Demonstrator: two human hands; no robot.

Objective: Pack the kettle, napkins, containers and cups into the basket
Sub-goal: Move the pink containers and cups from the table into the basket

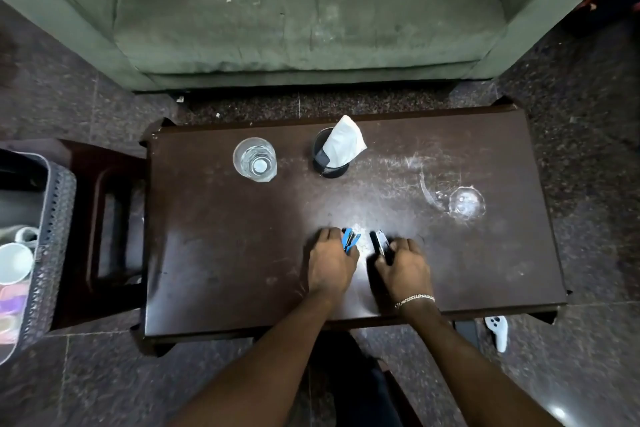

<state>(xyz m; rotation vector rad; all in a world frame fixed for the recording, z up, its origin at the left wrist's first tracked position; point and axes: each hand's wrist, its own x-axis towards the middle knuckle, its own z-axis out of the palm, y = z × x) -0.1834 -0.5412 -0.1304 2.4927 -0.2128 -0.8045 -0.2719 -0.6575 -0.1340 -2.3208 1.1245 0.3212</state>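
1. Grey perforated basket at far left, beside the bench, holding a white cup.
2. Left hand grasps a blue stapler.
3. Right hand grasps a black stapler.
4. Clear glass and napkin in dark holder stand on the bench's far side.

We have a single view, a wide-angle head camera looking steeply down, almost plumb, onto the dark wooden table from the near side. We face the green sofa at twelve o'clock, with the table between us and it. Our own forearms enter from six o'clock, and the hands sit close below centre. At nine o'clock the frame edge cuts the grey basket. Straight lines bow toward the edges
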